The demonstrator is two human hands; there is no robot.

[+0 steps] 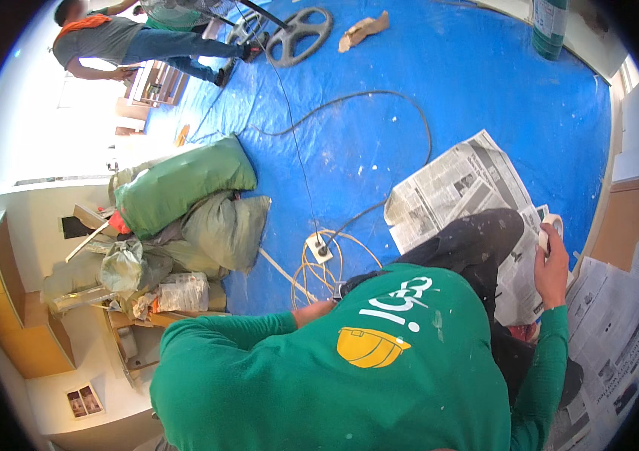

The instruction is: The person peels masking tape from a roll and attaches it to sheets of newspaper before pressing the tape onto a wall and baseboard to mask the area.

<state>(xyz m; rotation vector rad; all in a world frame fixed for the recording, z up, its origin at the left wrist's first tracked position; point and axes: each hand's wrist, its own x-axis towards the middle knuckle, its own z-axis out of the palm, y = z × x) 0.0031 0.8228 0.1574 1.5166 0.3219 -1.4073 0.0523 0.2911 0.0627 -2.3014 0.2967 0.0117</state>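
Note:
My right hand (552,275) grips a roll of pale masking tape (553,226) at the right, above newspaper sheets. One newspaper (460,180) lies spread on the blue plastic sheeting (347,141), partly under my bent knee in dark trousers (480,237). More newspaper (612,332) covers the surface to the right of my arm. On the left my forearm (311,313) reaches in front of my body, but my left hand is hidden behind my green shirt (325,389). A watch-like object (338,290) shows near that wrist.
A socket box (318,248) with a plug and coiled yellow cable (297,282) lies ahead. Full sacks (184,186) and debris are heaped at left. Farther off, a person (111,42) stands near a wheel-shaped base (300,36). A green bucket (549,28) stands at upper right.

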